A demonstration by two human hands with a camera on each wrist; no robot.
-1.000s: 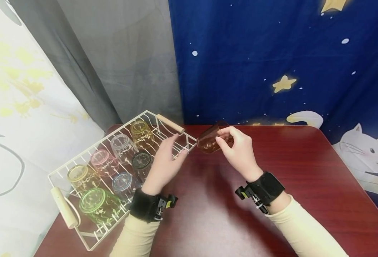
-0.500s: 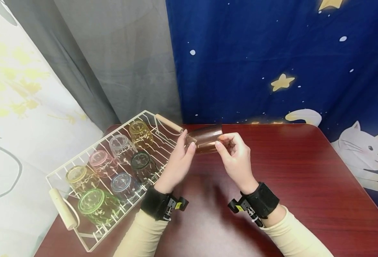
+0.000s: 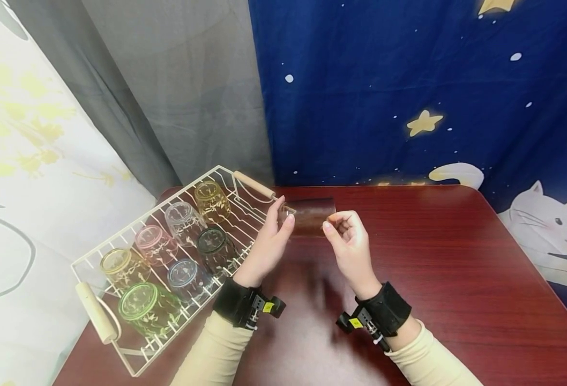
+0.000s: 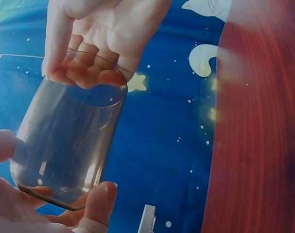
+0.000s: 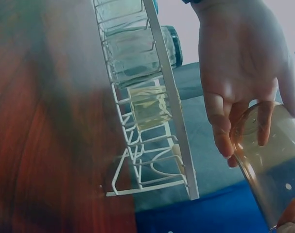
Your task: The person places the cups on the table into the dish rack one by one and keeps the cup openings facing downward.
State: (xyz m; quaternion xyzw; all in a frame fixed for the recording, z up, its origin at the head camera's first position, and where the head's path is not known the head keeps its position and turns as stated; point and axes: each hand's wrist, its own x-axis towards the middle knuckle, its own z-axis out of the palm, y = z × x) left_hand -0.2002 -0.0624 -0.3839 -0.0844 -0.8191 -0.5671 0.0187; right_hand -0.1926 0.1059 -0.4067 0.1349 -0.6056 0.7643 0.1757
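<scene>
A brown tinted drinking glass point(image 3: 310, 215) is held on its side between both hands, above the far part of the table. Its base end is on the left, where my left hand point(image 3: 266, 244) grips it with thumb and fingers. At the rim, my right hand point(image 3: 352, 249) pinches the wall; in the left wrist view the right hand's fingers point(image 4: 91, 76) show at the glass's mouth. To the left stands a white wire rack point(image 3: 165, 202) with upturned glasses, among them a green glass point(image 3: 141, 303), a blue glass point(image 3: 183, 273) and a dark grey glass point(image 3: 212, 241).
The rack also carries a pink glass point(image 3: 150, 236), a clear glass point(image 3: 182, 210) and yellowish ones point(image 3: 209, 193). One wooden handle point(image 3: 254, 185) of the rack lies just beyond my left hand. The red-brown table point(image 3: 438, 257) reaches back to a blue curtain point(image 3: 360, 107).
My left hand has moved right, away from over the rack, and taken hold of the glass's base. The glass has swung from tilted to nearly level. My right hand has come down slightly.
</scene>
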